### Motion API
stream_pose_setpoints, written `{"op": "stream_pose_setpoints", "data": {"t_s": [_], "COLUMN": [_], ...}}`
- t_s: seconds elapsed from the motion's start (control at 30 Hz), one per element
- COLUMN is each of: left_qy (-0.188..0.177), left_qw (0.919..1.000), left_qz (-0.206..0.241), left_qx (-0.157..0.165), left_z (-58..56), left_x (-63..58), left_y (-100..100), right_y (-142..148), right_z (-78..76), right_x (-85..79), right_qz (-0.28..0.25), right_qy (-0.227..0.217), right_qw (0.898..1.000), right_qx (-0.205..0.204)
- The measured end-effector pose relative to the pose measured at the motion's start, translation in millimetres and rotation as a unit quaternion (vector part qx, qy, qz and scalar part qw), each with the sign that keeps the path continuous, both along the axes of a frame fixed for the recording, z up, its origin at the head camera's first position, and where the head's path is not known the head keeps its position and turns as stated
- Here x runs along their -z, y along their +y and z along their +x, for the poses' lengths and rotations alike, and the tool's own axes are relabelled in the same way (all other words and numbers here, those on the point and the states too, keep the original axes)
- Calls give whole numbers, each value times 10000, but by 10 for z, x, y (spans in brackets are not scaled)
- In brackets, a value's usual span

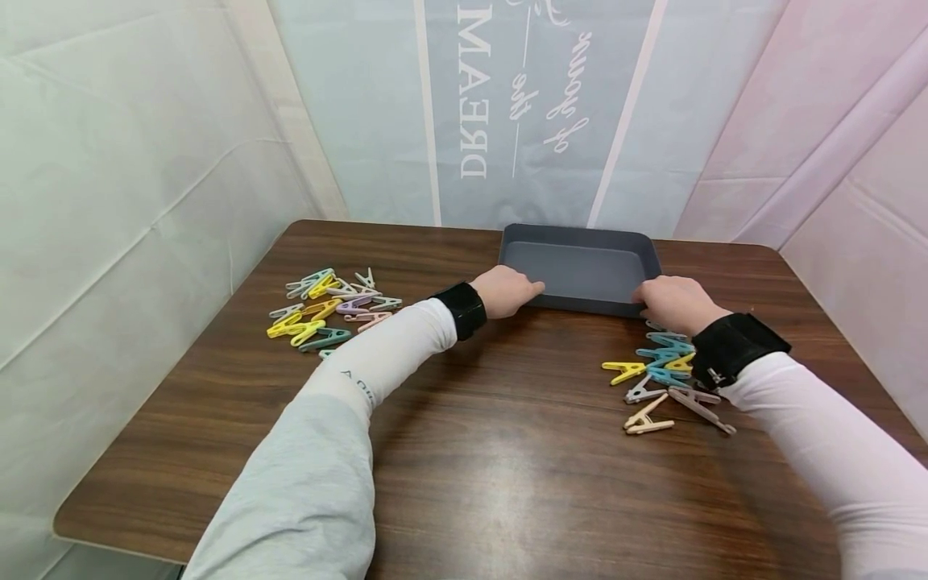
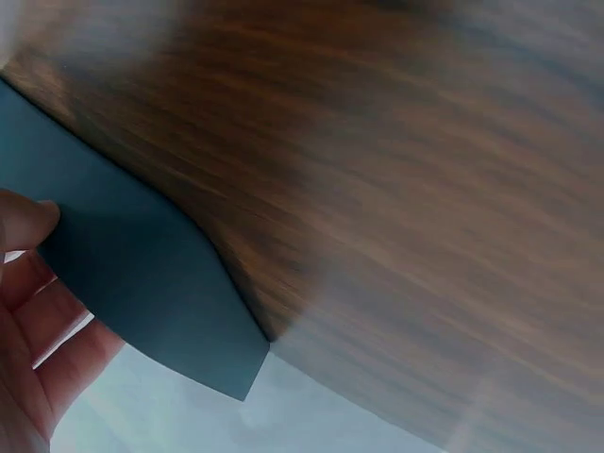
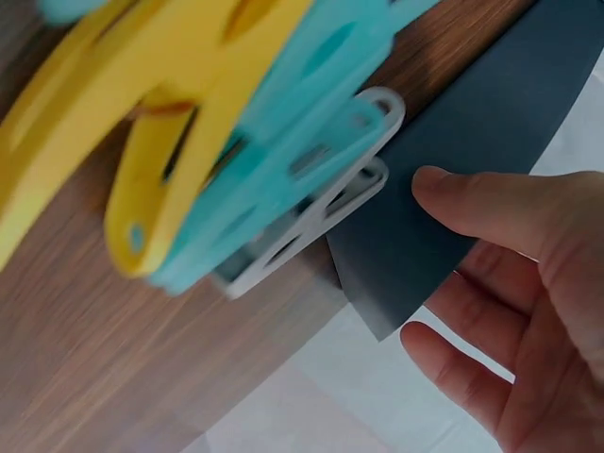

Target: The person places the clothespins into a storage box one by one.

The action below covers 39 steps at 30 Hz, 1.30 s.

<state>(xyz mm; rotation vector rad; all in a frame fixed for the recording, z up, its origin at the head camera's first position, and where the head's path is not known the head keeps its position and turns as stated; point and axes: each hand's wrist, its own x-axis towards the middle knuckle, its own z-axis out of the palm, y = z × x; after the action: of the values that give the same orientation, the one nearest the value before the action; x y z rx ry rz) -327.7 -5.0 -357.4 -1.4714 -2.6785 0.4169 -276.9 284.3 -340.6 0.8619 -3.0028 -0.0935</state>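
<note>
A shallow dark grey tray (image 1: 580, 270) sits at the back of the wooden table. My left hand (image 1: 505, 292) pinches its front wall near the left corner. In the left wrist view the thumb presses the outer face of the tray wall (image 2: 142, 274), with the fingers curled behind the rim. At the right front corner my right hand (image 1: 677, 302) grips the same tray, thumb outside and fingers over the rim, as the right wrist view shows. Close by that hand lie several clothespins (image 1: 667, 354) in blue, yellow, grey and beige, partly hidden by the wrist.
Another loose group of clothespins (image 1: 337, 302) in yellow, purple, pink, green and grey lies on the left of the wooden table (image 1: 493, 451). Behind the table hangs a cloth backdrop (image 1: 377, 121) with mirrored lettering, and pale sheets (image 1: 130, 201) flank both sides.
</note>
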Motion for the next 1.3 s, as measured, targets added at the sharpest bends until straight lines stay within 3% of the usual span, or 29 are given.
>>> {"op": "stream_pose_setpoints", "data": {"t_s": [0.17,0.53,1.03,1.3], "left_qy": [49,1,8,-78], "left_qw": [10000,9992,9993,9981], "left_qz": [64,324,285,464], "left_qx": [49,235,225,403], "left_z": [2,126,336,448], "left_x": [17,-7,-12,-29], "left_y": [-196,-521,-782,-871], "right_y": [-120,-365,-547,-587], "right_z": [19,123,299,384], "right_x": [0,10,35,46], "right_qz": [-66,36,-37,39], "right_qy": [71,206,359,353], "right_qw": [9999,9988,9941,9927], "right_qx": [-143,-434,-1024,-1148]}}
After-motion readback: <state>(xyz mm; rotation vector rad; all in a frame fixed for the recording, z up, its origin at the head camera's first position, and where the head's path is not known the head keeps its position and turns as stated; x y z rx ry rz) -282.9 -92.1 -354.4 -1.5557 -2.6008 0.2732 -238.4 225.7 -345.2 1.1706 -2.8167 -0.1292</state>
